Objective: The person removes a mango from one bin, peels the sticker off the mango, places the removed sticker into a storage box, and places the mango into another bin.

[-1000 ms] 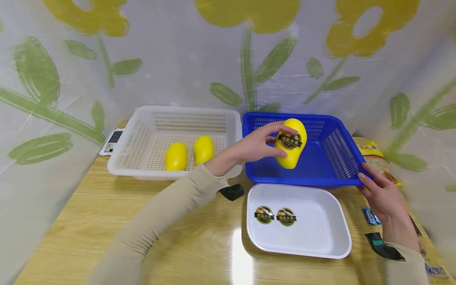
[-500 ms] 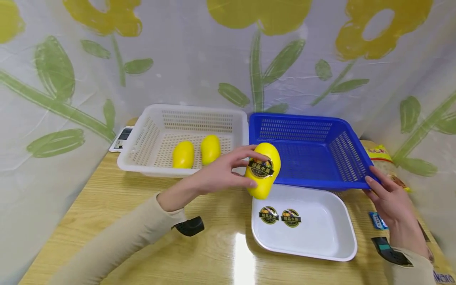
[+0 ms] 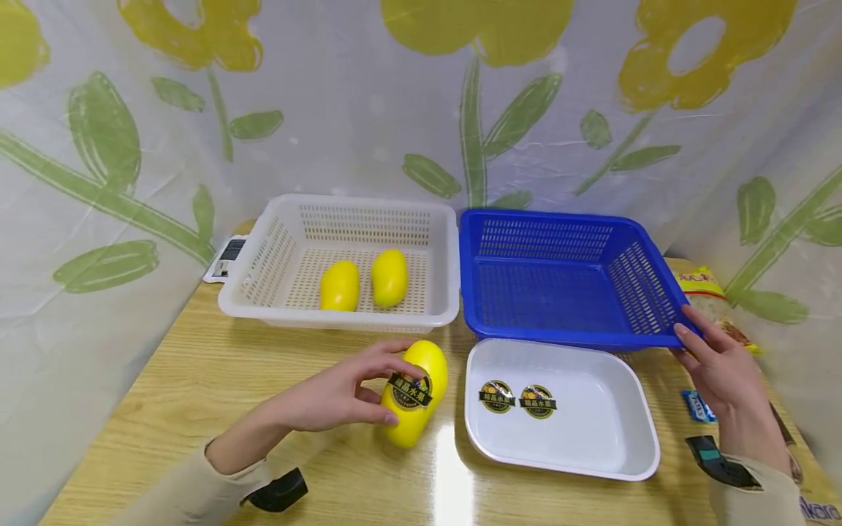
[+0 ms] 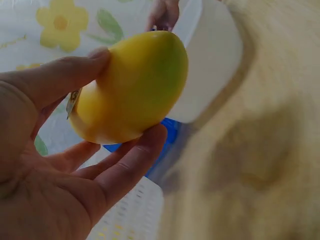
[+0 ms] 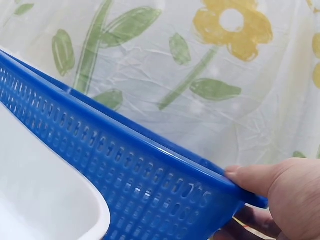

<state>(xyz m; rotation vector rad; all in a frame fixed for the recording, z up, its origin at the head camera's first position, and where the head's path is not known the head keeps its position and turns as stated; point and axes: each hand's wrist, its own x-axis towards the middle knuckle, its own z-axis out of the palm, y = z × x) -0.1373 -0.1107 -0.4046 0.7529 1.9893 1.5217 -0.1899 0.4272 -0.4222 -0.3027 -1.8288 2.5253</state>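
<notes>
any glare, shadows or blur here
Head view: bright glare on the wooden table beside the white tray; left wrist view: table blurred, with a dark patch, likely shadow, right of the mango; right wrist view: fairly crisp, glint on the rim of the blue basket.

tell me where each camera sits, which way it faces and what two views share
Head: on the head, facing forward and down at the table; left hand, right hand and sleeves show.
Left wrist: on that wrist, facing the yellow fruit; the left hand shows, plus part of the right.
Right wrist: on that wrist, facing the blue basket and flowered sheet; part of the right hand shows.
Head and right wrist share the blue basket.
</notes>
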